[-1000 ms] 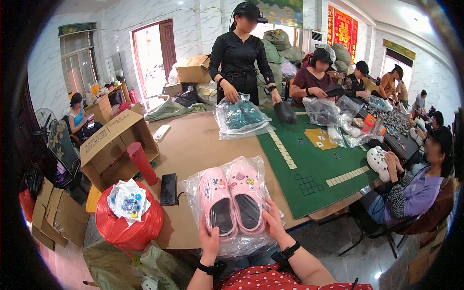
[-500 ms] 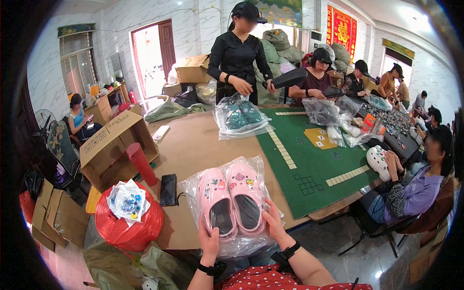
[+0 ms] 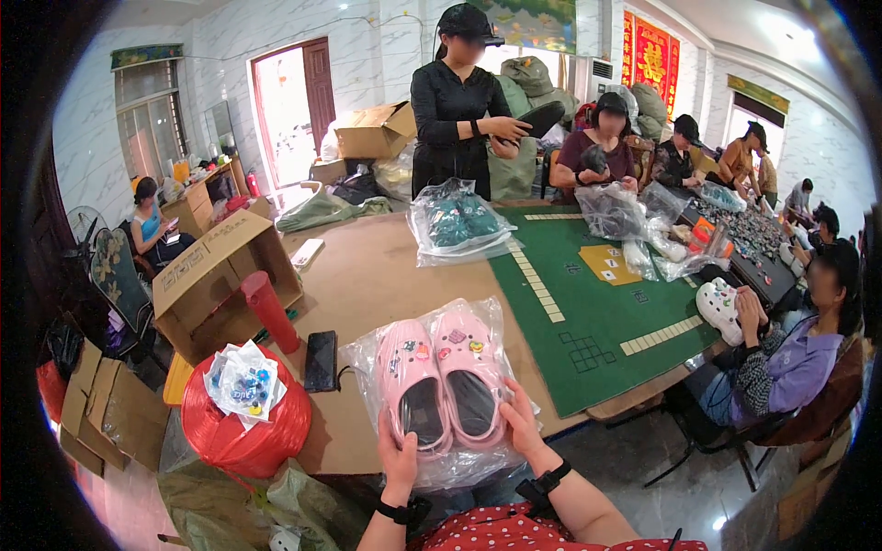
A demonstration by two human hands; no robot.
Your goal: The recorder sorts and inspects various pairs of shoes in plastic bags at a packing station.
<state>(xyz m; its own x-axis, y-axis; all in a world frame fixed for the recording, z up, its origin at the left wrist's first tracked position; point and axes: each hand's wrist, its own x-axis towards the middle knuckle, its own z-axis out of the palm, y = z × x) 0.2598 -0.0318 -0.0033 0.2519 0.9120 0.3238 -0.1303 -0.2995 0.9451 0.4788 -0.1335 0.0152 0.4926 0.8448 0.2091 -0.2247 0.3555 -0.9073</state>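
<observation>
A pair of pink clogs [image 3: 411, 365] with small charms on the toes lies side by side, toes pointing away from me, on a clear plastic bag [image 3: 367, 354] at the near edge of the table. My left hand [image 3: 399, 455] grips the heel end of the left clog, its thumb over the rim. At the right clog's heel side, my right hand [image 3: 520, 418] is closed round the edge, with thumb on top. The fingers beneath both clogs are hidden. Whether the plastic wraps over the clogs I cannot tell.
A phone [image 3: 321, 360], a red roll [image 3: 269, 312], an open carton [image 3: 220, 280] and a red twine spool [image 3: 243, 418] topped with a packet stand at left. Bagged dark-green clogs [image 3: 459, 219] lie farther off. Right is a green mat [image 3: 588, 321]; co-workers sit and stand around.
My hands and the pink clogs stay where they were. Across the table, the standing co-worker has drawn a dark shoe closer, both hands on it; the seated one beside has raised their head.
</observation>
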